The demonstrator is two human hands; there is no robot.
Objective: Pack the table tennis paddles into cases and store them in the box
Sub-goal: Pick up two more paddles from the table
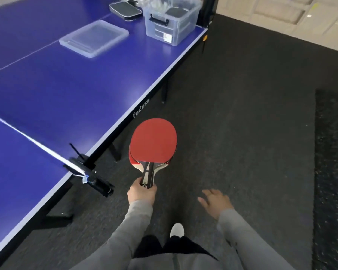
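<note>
Two stacked red-rubber table tennis paddles [153, 142] hang over the dark floor, just beside the blue table [66, 84], handles gripped in the left hand [141, 192], forearm reaching forward. The right hand [216, 202] hovers empty, fingers spread. The table's edge reads "Fed".

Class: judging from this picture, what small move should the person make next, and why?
Probably carry the paddles held in the left hand on to the far end of the table, since the case and box sit there, out of reach.
</note>
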